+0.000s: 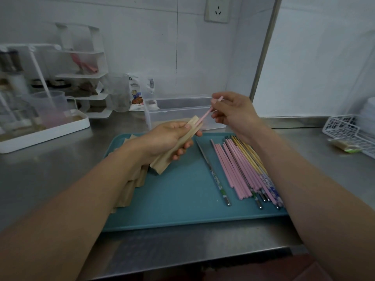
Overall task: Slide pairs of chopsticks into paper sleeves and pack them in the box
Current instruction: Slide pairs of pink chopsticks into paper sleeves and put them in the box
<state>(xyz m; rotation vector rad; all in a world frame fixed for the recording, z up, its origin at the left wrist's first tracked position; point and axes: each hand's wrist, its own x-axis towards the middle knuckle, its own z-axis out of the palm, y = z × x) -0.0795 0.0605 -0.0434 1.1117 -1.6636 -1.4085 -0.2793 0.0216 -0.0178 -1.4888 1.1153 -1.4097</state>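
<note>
My left hand (168, 138) grips a tan paper sleeve (178, 145) above the teal tray (178, 199), its open end pointing up and right. My right hand (233, 114) pinches the top of pink chopsticks (206, 114), whose lower part is inside the sleeve mouth. A pile of loose chopsticks (245, 169), pink, wooden and patterned, lies on the tray's right side. A single patterned chopstick (213, 173) lies apart at the tray's middle. More paper sleeves (132, 183) are stacked on the tray's left, partly hidden by my left forearm. A clear plastic box (178, 114) stands behind the tray.
The tray rests on a steel counter (50, 163). A white rack with cups and jars (46, 118) stands at back left, snack bags (138, 94) beside it. A white wire basket (349, 132) sits at the right edge. The wall is close behind.
</note>
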